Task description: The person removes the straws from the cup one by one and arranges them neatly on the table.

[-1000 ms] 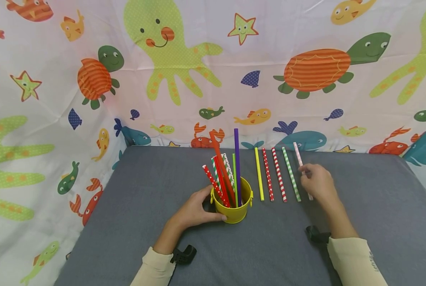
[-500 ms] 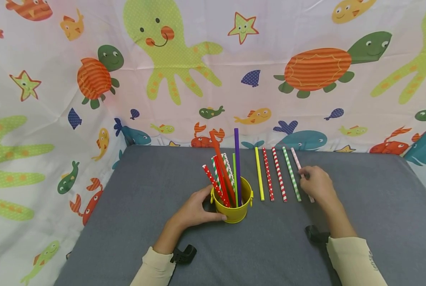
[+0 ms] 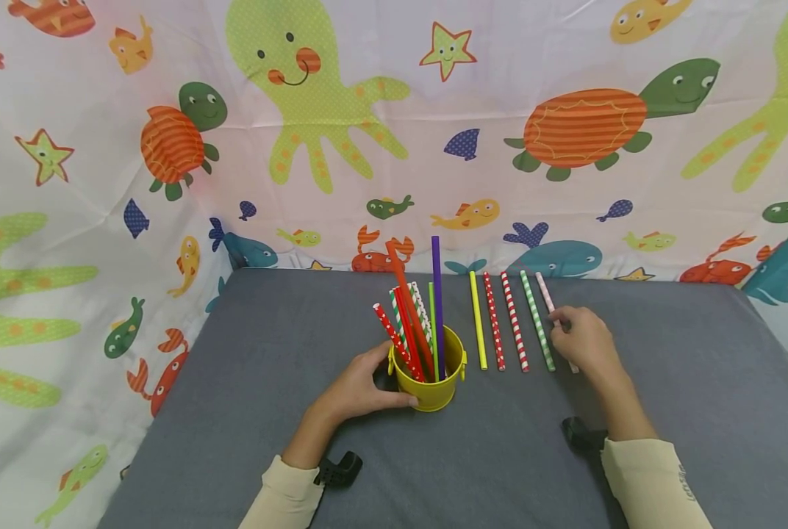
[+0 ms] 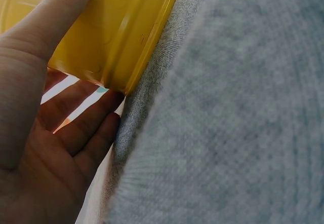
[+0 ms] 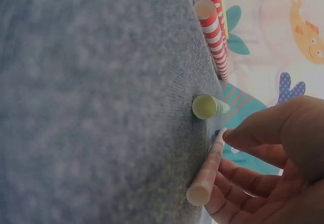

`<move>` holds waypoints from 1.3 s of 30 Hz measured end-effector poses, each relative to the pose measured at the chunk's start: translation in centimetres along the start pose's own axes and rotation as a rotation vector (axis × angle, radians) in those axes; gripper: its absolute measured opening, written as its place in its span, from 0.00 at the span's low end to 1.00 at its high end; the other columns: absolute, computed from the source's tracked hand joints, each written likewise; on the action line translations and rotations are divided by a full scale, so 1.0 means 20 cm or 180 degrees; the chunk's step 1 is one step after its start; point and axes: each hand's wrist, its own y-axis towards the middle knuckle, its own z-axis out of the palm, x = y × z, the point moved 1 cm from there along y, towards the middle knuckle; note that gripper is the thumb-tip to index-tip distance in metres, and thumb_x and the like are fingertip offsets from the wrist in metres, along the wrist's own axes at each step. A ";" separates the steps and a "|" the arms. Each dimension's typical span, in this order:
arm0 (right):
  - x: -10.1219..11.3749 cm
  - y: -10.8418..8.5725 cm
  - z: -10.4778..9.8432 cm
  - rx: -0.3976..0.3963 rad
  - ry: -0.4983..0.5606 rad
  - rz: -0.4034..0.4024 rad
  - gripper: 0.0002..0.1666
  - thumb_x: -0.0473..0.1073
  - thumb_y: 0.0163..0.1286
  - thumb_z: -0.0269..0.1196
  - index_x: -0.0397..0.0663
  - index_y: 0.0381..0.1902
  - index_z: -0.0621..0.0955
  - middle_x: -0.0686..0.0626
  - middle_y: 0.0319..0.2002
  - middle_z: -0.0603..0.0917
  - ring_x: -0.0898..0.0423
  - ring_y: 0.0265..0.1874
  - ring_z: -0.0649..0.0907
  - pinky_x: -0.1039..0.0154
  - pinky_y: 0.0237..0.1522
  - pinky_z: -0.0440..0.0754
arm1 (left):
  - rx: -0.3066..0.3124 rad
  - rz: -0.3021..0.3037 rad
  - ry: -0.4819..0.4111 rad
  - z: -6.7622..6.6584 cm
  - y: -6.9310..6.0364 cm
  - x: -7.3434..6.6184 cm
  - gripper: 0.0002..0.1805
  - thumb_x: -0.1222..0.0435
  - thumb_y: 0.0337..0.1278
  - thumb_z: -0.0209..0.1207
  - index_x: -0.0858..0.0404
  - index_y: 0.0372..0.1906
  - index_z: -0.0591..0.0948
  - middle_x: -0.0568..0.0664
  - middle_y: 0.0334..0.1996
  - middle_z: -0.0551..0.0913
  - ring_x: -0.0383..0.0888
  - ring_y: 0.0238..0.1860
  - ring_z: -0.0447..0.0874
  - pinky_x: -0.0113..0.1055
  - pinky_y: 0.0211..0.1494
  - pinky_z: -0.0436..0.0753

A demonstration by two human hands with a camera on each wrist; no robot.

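A yellow bucket (image 3: 434, 393) (image 4: 109, 36) holds several straws, among them a tall purple one (image 3: 438, 294) and an orange-red one (image 3: 400, 275). The left hand (image 3: 357, 389) (image 4: 50, 117) grips its left side, thumb in front and fingers around behind. At the right end of a row of upright-lying straws, the right hand (image 3: 586, 342) (image 5: 278, 163) pinches a pale pink straw (image 3: 545, 292) (image 5: 206, 176) between thumb and fingers; it lies on the cloth. Left of it lie a green-striped straw (image 3: 537, 323) (image 5: 204, 107), a red-striped one (image 3: 514, 323) (image 5: 214, 36), a red dotted one (image 3: 493, 323) and a yellow one (image 3: 478, 323).
A grey cloth (image 3: 288, 330) covers the table. Behind it and at the left hangs a white curtain (image 3: 367, 44) printed with sea animals. Each wrist wears a black device, one at the left wrist (image 3: 341, 470) and one at the right wrist (image 3: 582, 435).
The top end of the pale pink straw has shifted slightly down and left, and the right hand moved slightly with it. The left hand and bucket have stayed in place.
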 end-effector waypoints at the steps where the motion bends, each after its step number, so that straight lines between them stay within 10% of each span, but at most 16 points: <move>1: 0.00 0.00 0.00 -0.0019 -0.0011 -0.0010 0.19 0.35 0.68 0.55 0.31 0.53 0.81 0.29 0.50 0.78 0.33 0.48 0.77 0.35 0.47 0.74 | 0.0002 0.0008 -0.0001 0.00 0.00 0.00 0.47 0.50 0.42 0.79 0.47 0.70 0.69 0.37 0.59 0.77 0.38 0.59 0.76 0.46 0.66 0.72; 13: 0.20 -0.07 -0.04 -0.0374 0.0117 -0.0367 0.20 0.34 0.65 0.56 0.34 0.54 0.81 0.30 0.52 0.78 0.33 0.51 0.77 0.33 0.51 0.73 | 0.0024 -0.0013 0.0015 -0.01 0.01 0.01 0.47 0.50 0.42 0.79 0.46 0.70 0.69 0.36 0.59 0.77 0.37 0.58 0.75 0.45 0.67 0.71; 20: 0.41 -0.14 -0.06 -0.0159 0.0313 -0.0546 0.17 0.36 0.71 0.56 0.38 0.54 0.82 0.39 0.46 0.84 0.43 0.38 0.80 0.49 0.34 0.79 | 0.0035 -0.0026 -0.0010 0.00 0.00 0.01 0.46 0.49 0.42 0.79 0.46 0.70 0.69 0.36 0.60 0.77 0.37 0.59 0.75 0.45 0.67 0.71; 39: 0.90 -0.27 -0.03 0.0014 0.0503 -0.2332 0.21 0.33 0.66 0.65 0.42 0.57 0.82 0.54 0.30 0.80 0.61 0.23 0.73 0.65 0.24 0.77 | 0.0004 0.0111 0.0036 0.00 0.01 0.01 0.46 0.50 0.43 0.79 0.47 0.70 0.69 0.36 0.59 0.77 0.37 0.57 0.76 0.43 0.66 0.73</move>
